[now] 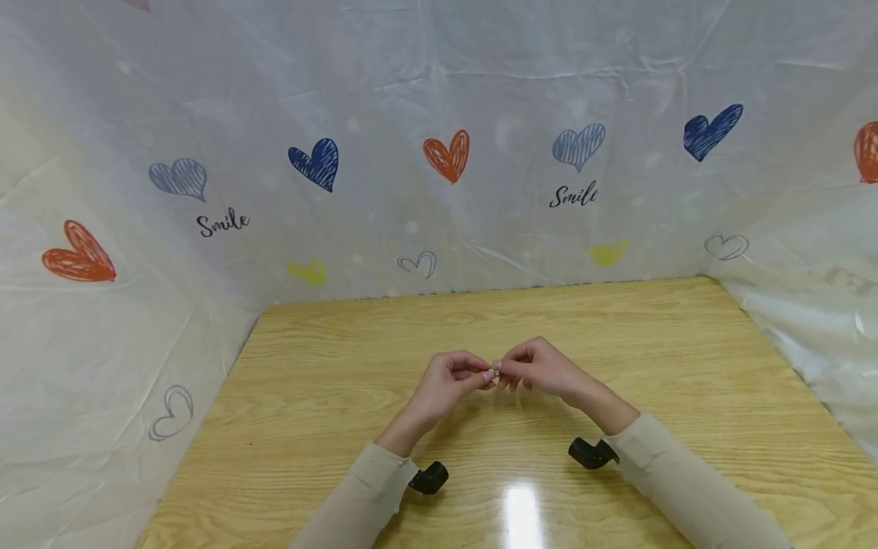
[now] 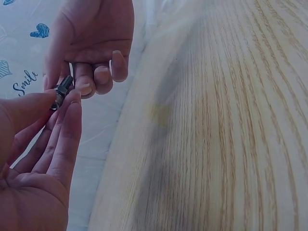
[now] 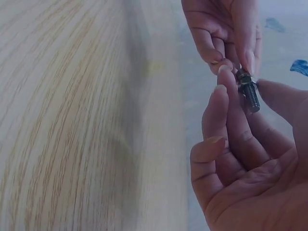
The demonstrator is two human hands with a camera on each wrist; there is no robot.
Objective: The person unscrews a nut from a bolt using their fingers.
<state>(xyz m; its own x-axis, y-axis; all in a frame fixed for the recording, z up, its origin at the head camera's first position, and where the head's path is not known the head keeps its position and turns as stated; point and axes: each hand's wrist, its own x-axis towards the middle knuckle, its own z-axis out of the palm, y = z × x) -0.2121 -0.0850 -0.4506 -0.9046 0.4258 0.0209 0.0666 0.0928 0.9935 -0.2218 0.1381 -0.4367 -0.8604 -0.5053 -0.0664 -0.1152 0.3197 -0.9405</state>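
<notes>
Both hands meet over the table around one small metal bolt [image 3: 252, 96]. Its threaded shank sticks out bare, and a nut or washer-like ring [image 3: 246, 79] sits close to the head end. The left hand [image 1: 446, 385] pinches the head end between thumb and fingertips, hiding part of it. From the other side, the right hand [image 1: 542, 371] has its thumb and index finger at the ring, pinching it, while its other fingers are loosely bent. In the left wrist view the bolt [image 2: 64, 86] slants upward, shank end away from the left palm.
A wood-grain table [image 1: 329, 412] lies beneath the hands. White sheeting [image 1: 370, 229] printed with hearts and "Smile" stands behind it and along both sides. Black angled pieces [image 1: 429, 479] project from near each sleeve cuff, above the tabletop.
</notes>
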